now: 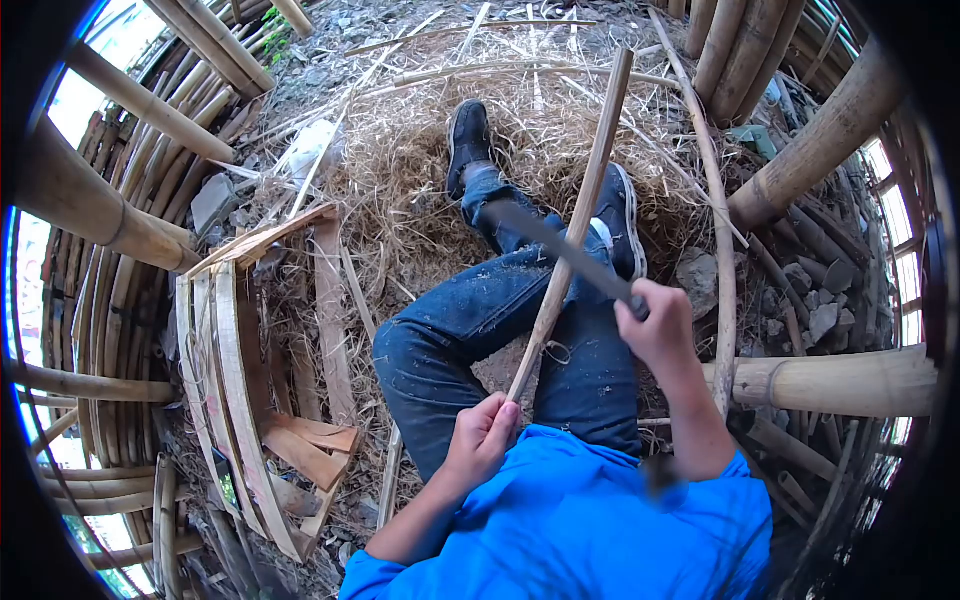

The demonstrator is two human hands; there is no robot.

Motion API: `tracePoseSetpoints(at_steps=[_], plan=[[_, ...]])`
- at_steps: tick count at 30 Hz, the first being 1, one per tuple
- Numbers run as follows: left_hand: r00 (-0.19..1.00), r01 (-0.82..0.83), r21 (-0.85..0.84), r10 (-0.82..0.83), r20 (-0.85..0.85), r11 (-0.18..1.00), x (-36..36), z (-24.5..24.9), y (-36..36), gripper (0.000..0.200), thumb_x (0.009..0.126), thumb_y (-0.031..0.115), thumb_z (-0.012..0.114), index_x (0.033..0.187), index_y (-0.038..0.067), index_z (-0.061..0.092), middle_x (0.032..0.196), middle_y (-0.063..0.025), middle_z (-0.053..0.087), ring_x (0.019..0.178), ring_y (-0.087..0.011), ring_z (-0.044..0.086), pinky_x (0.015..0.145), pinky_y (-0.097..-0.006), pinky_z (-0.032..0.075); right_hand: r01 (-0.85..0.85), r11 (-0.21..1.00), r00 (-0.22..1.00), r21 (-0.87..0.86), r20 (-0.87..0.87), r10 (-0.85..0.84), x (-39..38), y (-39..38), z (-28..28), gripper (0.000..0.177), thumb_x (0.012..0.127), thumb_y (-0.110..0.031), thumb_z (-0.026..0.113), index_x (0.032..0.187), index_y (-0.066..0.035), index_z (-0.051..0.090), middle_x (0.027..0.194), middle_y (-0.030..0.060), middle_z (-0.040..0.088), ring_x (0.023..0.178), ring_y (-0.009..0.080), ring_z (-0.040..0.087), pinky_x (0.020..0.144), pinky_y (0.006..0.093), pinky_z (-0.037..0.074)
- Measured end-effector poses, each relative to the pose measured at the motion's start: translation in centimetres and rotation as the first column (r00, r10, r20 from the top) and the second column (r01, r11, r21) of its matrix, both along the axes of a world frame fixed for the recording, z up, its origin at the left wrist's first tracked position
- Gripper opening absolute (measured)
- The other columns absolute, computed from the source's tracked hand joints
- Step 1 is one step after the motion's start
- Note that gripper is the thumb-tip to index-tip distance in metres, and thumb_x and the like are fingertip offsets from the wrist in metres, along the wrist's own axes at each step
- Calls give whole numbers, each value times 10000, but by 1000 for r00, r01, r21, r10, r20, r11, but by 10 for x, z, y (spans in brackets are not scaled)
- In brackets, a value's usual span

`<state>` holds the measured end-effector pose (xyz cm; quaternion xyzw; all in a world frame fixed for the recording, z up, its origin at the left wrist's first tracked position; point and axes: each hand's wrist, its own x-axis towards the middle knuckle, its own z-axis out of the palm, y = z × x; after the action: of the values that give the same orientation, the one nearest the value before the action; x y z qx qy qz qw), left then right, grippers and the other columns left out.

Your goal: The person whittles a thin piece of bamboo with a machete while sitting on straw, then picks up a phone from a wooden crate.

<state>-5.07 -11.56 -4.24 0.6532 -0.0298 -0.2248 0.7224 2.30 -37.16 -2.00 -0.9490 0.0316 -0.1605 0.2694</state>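
Observation:
My left hand is closed round the near end of a long bamboo strip, just in front of my blue shirt. The strip slants up and away across my jeans, its far end beyond my right shoe. In my right hand is the handle of a long, dark-bladed machete. Its blade points to the upper left and crosses the strip near the middle; whether it touches the wood cannot be told. A thin curled shaving shows beside the strip, above my thigh.
Pale shavings cover the ground round my shoes. A wooden crate stands at the left. Bamboo poles and stacked canes line both sides. Stones lie at the right, beyond a long thin pole.

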Motion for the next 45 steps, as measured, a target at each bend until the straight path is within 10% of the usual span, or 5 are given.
tracePoseSetpoints(at_steps=[13, 20, 31, 41, 45], plan=[[917, -22, -365, -127, -379, 931, 10, -5, 4, 302, 1016, 289, 438, 822, 67, 504, 608, 69, 370, 491, -23, 304, 427, -198, 229, -296, 855, 936, 426, -48, 349, -43, 61, -15, 180, 666, -137, 715, 636, -67, 551, 567, 135, 560, 537, 334, 595, 492, 402, 458], [943, -12, -307, -92, -319, 952, 7, -1, 0, 318, 1020, 286, 435, 769, 93, 456, 592, 73, 342, 477, -22, 285, 414, -209, 209, -250, 968, 962, 7, 111, 248, -22, 46, -25, 186, 727, -146, 682, 646, -103, 520, 558, 94, 522, 551, 306, 573, 513, 406, 411], [900, 23, -407, -197, -390, 913, 16, 0, -2, 333, 1018, 323, 429, 777, 93, 425, 564, 66, 300, 463, -35, 243, 412, -226, 176, -142, 974, 915, -174, 351, 196, -3, 35, -31, 252, 716, -118, 706, 622, -129, 473, 545, 45, 477, 492, 259, 506, 491, 385, 346], [901, 46, -465, -238, -362, 884, 52, 8, -1, 343, 1022, 360, 407, 788, 110, 419, 565, 65, 284, 451, -45, 241, 396, -227, 179, -57, 957, 982, 285, 189, 3, 7, 62, -29, 226, 763, -109, 698, 622, -35, 538, 525, 149, 495, 491, 345, 536, 447, 386, 366], [925, 43, -463, -210, -316, 886, 57, 12, 6, 330, 1023, 355, 404, 793, 118, 415, 569, 62, 278, 454, -48, 239, 397, -227, 180, -113, 818, 994, 563, 53, 100, 10, 76, -29, 252, 788, -90, 694, 600, -16, 544, 473, 65, 441, 426, 146, 453, 426, 310, 301]])
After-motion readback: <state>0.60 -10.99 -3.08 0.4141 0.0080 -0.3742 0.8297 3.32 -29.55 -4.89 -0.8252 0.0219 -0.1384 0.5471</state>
